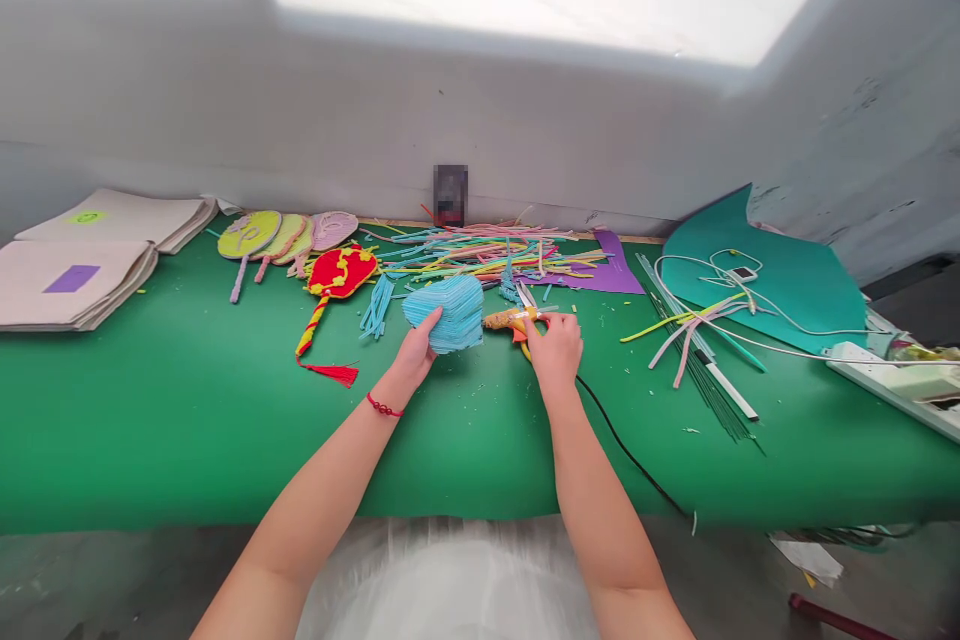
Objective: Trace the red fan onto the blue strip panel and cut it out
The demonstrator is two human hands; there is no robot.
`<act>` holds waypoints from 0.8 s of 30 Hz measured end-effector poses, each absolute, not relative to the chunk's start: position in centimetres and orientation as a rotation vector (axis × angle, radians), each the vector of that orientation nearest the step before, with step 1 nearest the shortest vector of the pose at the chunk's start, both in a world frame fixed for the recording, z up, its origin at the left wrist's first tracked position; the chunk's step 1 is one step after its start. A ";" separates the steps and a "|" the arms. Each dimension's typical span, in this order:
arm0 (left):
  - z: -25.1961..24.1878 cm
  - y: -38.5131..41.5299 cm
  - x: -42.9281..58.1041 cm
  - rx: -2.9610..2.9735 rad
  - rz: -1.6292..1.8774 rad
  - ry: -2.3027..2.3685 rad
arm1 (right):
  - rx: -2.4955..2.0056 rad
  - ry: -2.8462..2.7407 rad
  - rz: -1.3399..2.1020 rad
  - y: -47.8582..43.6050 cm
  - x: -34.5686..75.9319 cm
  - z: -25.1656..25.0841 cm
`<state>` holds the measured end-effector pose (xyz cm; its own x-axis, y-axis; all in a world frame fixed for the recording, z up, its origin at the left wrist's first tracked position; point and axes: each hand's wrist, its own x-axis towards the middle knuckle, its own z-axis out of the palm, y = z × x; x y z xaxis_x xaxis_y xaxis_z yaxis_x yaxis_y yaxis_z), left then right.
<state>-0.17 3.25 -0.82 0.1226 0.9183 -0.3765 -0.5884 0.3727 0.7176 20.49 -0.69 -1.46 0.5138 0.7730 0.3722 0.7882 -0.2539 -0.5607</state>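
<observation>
My left hand [417,352] grips a light blue fan-shaped panel [448,312] by its lower left edge, thumb on top. The panel is covered in rows of blue pipe cleaners. My right hand [556,348] is closed at the rear of a yellow-orange hot glue gun [507,319], whose nozzle points left at the panel, a small gap apart. Part of the gun is hidden by the fingers. Metal scissor blades [526,294] show just behind the gun. Left of the panel lies a bundle of short blue pipe cleaner pieces [379,305].
A red and yellow fan with a tassel [341,272] lies left, near several pastel fans [251,234]. Loose pipe cleaners [480,250] are heaped behind my hands. Open sketchbook pages [105,265] lie far left. A black cord [626,450] runs to the front edge; a teal sheet [795,285] is right.
</observation>
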 end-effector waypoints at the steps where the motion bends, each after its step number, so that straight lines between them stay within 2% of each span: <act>1: -0.8 3.2 -0.1 0.453 1.152 0.902 | -1.967 -1.230 -0.003 -0.7 20.2 -1.2; 3: -0.9 3.1 0.0 0.470 1.140 0.900 | -1.770 -1.220 0.220 -0.8 19.3 -0.8; 6: -0.9 2.9 0.1 0.507 1.132 0.878 | -1.480 -1.249 0.730 -0.6 17.7 -0.7; 9: -0.8 2.8 0.2 0.522 1.138 0.869 | -1.376 -1.206 0.951 -0.5 16.6 -1.0; 17: -0.7 2.7 0.3 0.512 1.136 0.882 | -1.303 -1.102 1.059 -0.4 15.9 -1.2; 24: -1.0 2.8 0.4 0.499 1.172 0.879 | -1.297 -1.120 1.006 -0.3 15.9 -1.6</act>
